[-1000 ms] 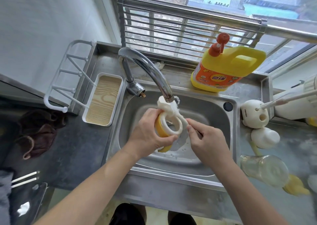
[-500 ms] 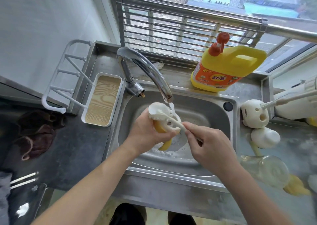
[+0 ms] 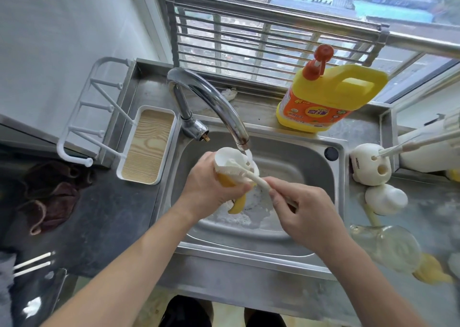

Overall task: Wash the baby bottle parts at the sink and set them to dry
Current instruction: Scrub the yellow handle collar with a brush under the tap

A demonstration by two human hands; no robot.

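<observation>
Over the steel sink (image 3: 308, 152), my left hand (image 3: 211, 184) grips a white bottle collar with yellow handles (image 3: 225, 157), tilted under the running tap (image 3: 211, 102). One yellow handle hangs below my palm. My right hand (image 3: 303, 209) holds a white brush (image 3: 242, 172) by its handle, and the bristle head lies across the collar's rim. Foam sits in the sink bottom. On the counter to the right lie a clear bottle body (image 3: 388, 247), a white dome cap (image 3: 385, 199) and a yellow part (image 3: 433, 269).
A yellow detergent jug (image 3: 328, 97) stands behind the sink. A white drying rack with a wood-patterned tray (image 3: 146, 147) sits left of it. A white brush holder (image 3: 368, 164) stands at the right, and a dark cloth (image 3: 49, 194) lies on the left counter.
My left hand turned the collar from facing me to tilting up under the tap. The brush moved from inside the ring onto its rim.
</observation>
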